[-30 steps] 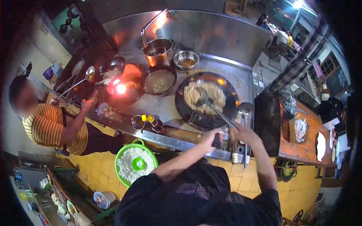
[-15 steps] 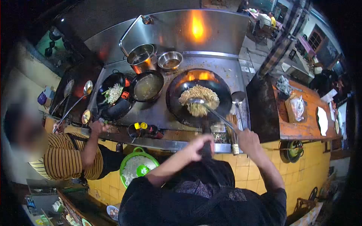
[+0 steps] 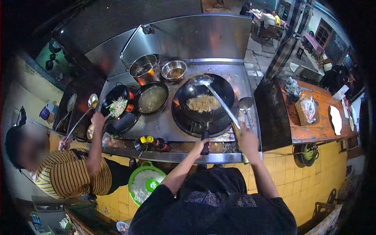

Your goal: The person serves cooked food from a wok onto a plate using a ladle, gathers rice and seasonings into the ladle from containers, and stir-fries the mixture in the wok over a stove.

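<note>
A large black wok (image 3: 184, 121) stands on the steel stove, with a heap of brown fried rice or noodles (image 3: 203, 103) in its middle. My left hand (image 3: 201, 146) is closed round the wok's black handle (image 3: 205, 137) at the near side. In my right hand (image 3: 247, 141), slightly blurred, is the long handle of a metal ladle (image 3: 223, 102). The ladle's bowl is over the far part of the wok, beyond the food and apart from it. Beside the wok on the right lies another ladle (image 3: 246, 103).
At left a co-worker (image 3: 72, 172) in a striped shirt works at a smaller wok (image 3: 117, 92). Near it are a pan of liquid (image 3: 152, 98), a steel pot (image 3: 143, 69), a metal bowl (image 3: 174, 70), bottles with yellow caps (image 3: 147, 139) and a green basket of rice (image 3: 135, 196). A wooden table (image 3: 305, 134) stands right.
The food has settled into the wok's middle, and the ladle has moved from it to the far side. The wok's flame glow has faded. The co-worker's hand has moved up towards the small wok.
</note>
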Available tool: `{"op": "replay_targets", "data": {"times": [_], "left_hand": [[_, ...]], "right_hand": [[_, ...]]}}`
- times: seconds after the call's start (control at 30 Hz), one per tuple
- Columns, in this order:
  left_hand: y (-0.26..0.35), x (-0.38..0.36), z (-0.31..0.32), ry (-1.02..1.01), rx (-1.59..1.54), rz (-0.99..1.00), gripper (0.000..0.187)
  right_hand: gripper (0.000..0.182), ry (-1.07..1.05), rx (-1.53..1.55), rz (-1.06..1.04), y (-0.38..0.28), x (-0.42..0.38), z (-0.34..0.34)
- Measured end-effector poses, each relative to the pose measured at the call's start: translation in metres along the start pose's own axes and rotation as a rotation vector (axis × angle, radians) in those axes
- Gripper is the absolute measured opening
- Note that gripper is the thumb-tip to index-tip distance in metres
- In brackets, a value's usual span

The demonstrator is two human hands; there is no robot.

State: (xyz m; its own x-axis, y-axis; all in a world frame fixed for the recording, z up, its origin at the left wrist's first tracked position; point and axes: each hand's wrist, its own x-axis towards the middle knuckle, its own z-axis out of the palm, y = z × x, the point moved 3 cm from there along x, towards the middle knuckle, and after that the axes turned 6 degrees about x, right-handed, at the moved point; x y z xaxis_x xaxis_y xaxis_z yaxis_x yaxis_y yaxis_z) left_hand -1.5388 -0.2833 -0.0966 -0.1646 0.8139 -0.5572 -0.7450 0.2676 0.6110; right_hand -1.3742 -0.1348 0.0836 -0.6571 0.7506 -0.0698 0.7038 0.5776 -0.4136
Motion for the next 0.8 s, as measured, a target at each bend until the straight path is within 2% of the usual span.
{"op": "replay_targets", "data": {"times": [0.03,0.07,0.13,0.17,0.2,0.3,0.4,0.47,0.5,0.57,0.67,0.8], "left_hand": [[0.001,0.008,-0.002,0.075,0.033,0.015,0.02],[-0.001,0.017,-0.004,0.148,0.059,0.029,0.02],[-0.006,0.022,-0.008,0.146,0.059,0.054,0.017],[-0.008,0.023,-0.012,0.161,0.064,0.05,0.016],[-0.003,0.02,-0.012,0.179,0.074,0.047,0.016],[-0.005,0.02,-0.013,0.184,0.074,0.072,0.016],[0.0,0.02,-0.013,0.179,0.089,0.09,0.017],[-0.007,0.024,-0.016,0.164,0.065,0.058,0.017],[-0.015,0.034,-0.025,0.15,0.041,0.031,0.018],[-0.014,0.032,-0.021,0.121,-0.001,0.003,0.019],[-0.014,0.038,-0.028,0.166,0.059,0.045,0.019],[-0.014,0.036,-0.026,0.157,0.009,0.046,0.019]], "right_hand": [[0.055,0.236,-0.102,-0.203,0.023,0.019,0.059],[0.055,0.236,-0.142,-0.185,0.036,0.031,0.092],[0.055,0.014,-0.166,-0.103,0.038,0.039,0.109],[0.055,-0.083,-0.142,-0.081,0.046,0.042,0.111],[0.057,-0.229,-0.028,0.028,0.023,0.034,0.072],[0.059,-0.19,0.115,-0.022,0.024,0.024,0.028],[0.059,-0.043,0.134,0.136,0.042,0.02,0.084],[0.056,0.252,0.335,-0.338,0.033,0.031,0.096],[0.052,-0.113,0.584,-0.066,0.036,0.043,0.098],[0.053,-0.553,0.593,0.105,0.004,0.045,0.041],[0.051,-0.166,0.261,-0.292,0.016,0.034,0.026],[0.052,-0.347,0.133,-0.118,0.034,0.042,0.038]]}}
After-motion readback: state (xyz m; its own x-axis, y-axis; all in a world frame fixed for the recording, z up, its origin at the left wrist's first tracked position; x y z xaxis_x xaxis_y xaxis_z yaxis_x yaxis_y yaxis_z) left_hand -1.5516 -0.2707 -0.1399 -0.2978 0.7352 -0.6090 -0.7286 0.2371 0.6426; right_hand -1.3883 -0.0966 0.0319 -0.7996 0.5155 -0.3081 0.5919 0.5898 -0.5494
